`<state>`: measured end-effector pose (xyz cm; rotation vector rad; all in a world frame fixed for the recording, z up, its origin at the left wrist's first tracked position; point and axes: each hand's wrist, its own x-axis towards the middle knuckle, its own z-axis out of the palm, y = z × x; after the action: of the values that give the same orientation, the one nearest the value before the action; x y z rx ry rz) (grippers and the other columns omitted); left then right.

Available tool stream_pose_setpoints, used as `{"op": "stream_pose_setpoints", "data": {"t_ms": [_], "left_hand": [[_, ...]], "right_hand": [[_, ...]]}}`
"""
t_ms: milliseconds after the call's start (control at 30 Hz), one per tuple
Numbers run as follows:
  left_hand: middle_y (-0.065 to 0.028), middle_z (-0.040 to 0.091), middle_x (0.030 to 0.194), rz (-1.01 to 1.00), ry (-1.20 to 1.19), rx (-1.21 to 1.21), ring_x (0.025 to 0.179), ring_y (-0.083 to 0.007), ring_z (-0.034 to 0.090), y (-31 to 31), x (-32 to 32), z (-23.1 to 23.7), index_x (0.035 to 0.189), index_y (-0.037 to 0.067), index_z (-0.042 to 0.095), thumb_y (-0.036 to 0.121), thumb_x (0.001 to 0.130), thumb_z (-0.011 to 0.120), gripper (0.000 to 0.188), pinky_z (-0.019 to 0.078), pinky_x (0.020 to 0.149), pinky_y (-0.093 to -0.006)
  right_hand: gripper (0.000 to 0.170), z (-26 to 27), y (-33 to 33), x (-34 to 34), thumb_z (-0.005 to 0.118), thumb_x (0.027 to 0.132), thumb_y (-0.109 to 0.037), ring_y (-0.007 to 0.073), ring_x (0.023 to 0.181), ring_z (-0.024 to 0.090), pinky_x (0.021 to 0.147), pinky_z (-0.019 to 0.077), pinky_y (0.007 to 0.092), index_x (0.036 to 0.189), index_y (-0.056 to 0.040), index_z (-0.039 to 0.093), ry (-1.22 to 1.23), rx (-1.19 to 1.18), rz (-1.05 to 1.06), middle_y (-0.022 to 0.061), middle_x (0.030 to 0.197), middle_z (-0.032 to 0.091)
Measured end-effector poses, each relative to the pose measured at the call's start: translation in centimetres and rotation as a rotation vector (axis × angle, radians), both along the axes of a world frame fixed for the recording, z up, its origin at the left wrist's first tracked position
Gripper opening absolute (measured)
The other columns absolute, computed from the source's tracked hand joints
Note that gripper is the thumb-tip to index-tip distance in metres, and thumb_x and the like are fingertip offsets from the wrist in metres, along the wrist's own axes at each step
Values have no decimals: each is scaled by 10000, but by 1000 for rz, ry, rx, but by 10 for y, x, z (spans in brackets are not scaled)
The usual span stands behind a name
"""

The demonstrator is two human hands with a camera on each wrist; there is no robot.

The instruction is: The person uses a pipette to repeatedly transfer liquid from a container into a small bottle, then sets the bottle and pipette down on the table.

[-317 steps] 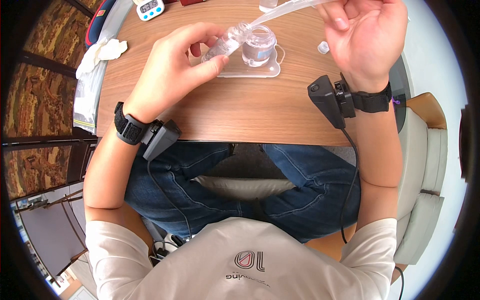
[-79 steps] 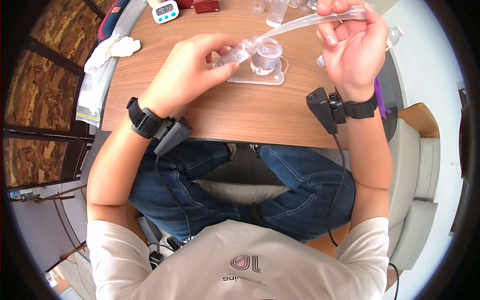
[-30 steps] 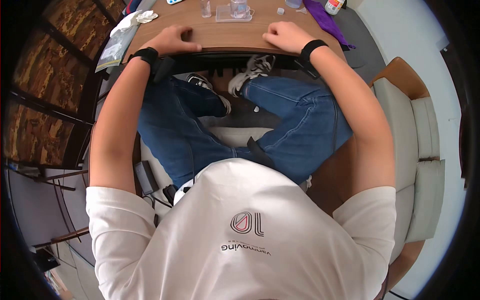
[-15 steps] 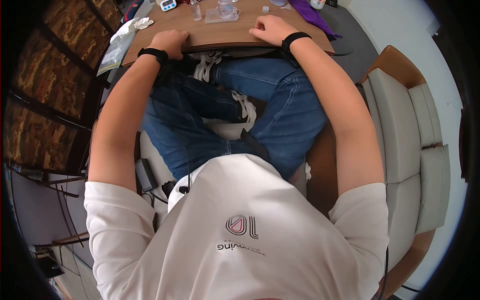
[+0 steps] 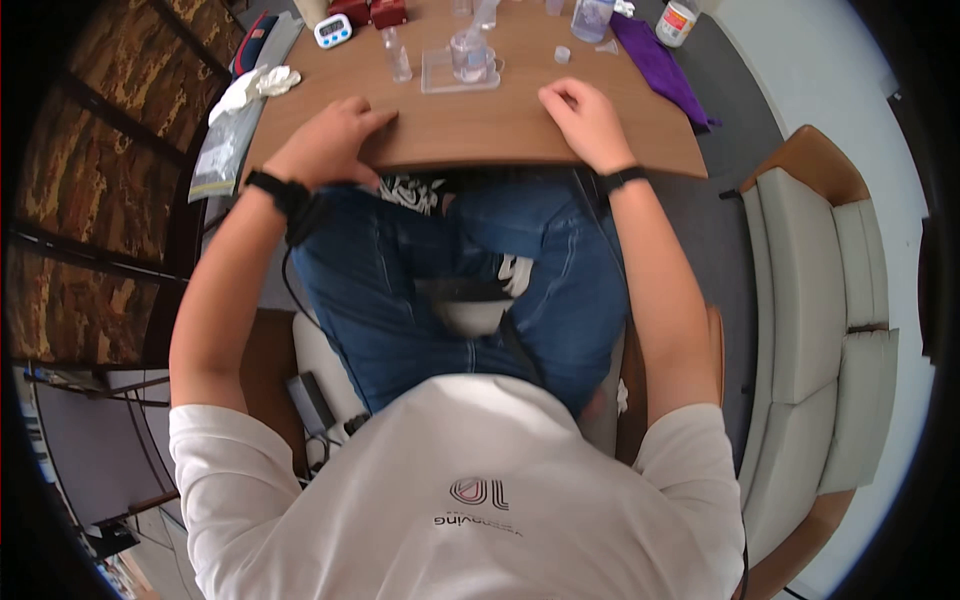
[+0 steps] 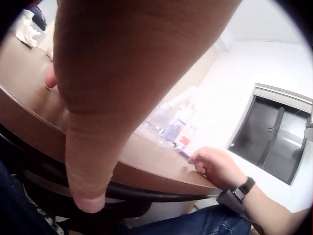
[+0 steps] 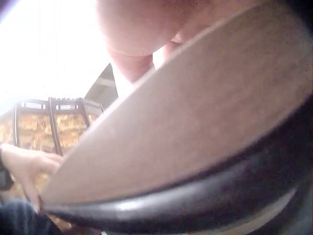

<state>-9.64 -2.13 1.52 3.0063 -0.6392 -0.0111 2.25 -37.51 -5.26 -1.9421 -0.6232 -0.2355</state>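
Note:
My left hand (image 5: pixel 335 140) lies over the table's front edge with fingers spread and holds nothing. In the left wrist view its thumb (image 6: pixel 90 201) hangs past that edge. My right hand (image 5: pixel 585 118), loosely curled and with nothing in it, rests on the table near the front edge. Beyond the hands, a small clear bottle (image 5: pixel 397 58) stands upright. To its right, a clear jar (image 5: pixel 468 60) with liquid stands on a clear plastic tray (image 5: pixel 434 78). A soft translucent tube (image 5: pixel 484 14) rises from the jar. A small white cap (image 5: pixel 562 54) sits beyond my right hand.
A timer (image 5: pixel 333 31) and red boxes (image 5: pixel 388 12) stand at the back left. Crumpled white tissue (image 5: pixel 278 80) and a zip bag (image 5: pixel 214 158) lie at the left edge. A large bottle (image 5: pixel 592 18), small funnel (image 5: pixel 607 47), purple cloth (image 5: pixel 655 70) and labelled bottle (image 5: pixel 678 22) are at right.
Earlier my left hand held the small bottle and my right hand held the translucent tube. Both were let go, and the hands came back to the front edge. The view has since tilted forward.

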Motion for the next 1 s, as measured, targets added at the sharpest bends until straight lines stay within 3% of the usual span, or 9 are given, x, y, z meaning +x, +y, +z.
{"op": "stream_pose_setpoints", "data": {"t_ms": [133,267,333,400,433,533,633,767,1000], "left_hand": [[-169,572,1353,17,-69,-85,1232,-403,548,0,-16,-4,1449,101,545,213,625,921,913,453,1087,-449],[-173,606,1357,17,-31,-302,1268,-382,552,18,-14,-3,1406,83,589,237,745,877,737,444,1100,-454],[-155,644,1334,52,53,-370,1228,-316,614,26,1,10,1409,52,582,218,824,835,658,510,1024,-421],[-146,656,1329,344,232,-786,1146,-229,667,32,21,12,1413,14,565,179,858,807,628,566,899,-358],[-156,657,1325,295,109,-807,1003,-155,680,31,34,8,1411,-18,553,159,878,790,610,571,795,-297],[-166,679,1248,241,-48,-880,850,-195,670,18,71,-2,1394,-17,571,198,853,800,626,563,831,-347],[-99,705,1052,266,11,-902,779,-154,622,17,92,-13,1341,-18,597,180,856,794,559,541,786,-318],[-39,677,881,280,115,-963,780,-113,590,16,103,-14,1255,-23,640,177,849,803,481,516,742,-298],[-1,648,1014,199,125,-1038,837,-72,559,17,146,-4,1237,-3,648,119,869,781,410,481,740,-248]], "right_hand": [[243,5,-13,-10,674,999,-218,61,747,588,684,484,250,993,23,698,171,112,10,-9,798,661],[180,15,-13,-30,684,995,-169,52,752,577,677,473,234,1003,10,700,207,148,-4,-10,843,661],[191,23,-11,-36,669,1011,-174,53,777,582,713,481,230,995,15,695,284,129,17,-11,849,660],[211,29,-7,-30,636,1032,-194,56,814,585,739,479,222,1043,9,692,348,136,66,-7,886,664],[292,36,-4,-25,542,1080,-257,60,828,573,744,475,228,1149,-7,677,396,148,138,1,978,644],[367,79,21,-6,451,1110,-307,70,798,548,720,469,237,1242,-25,646,562,333,230,8,1037,596],[386,96,55,24,392,1116,-290,73,754,521,690,453,236,1256,-26,637,392,257,180,17,1029,561],[352,94,76,58,380,1088,-185,71,718,508,663,441,228,1180,19,651,320,328,447,33,1024,589],[352,80,89,97,404,1059,-182,73,671,506,614,434,237,1009,34,678,370,354,568,79,928,687]]}}
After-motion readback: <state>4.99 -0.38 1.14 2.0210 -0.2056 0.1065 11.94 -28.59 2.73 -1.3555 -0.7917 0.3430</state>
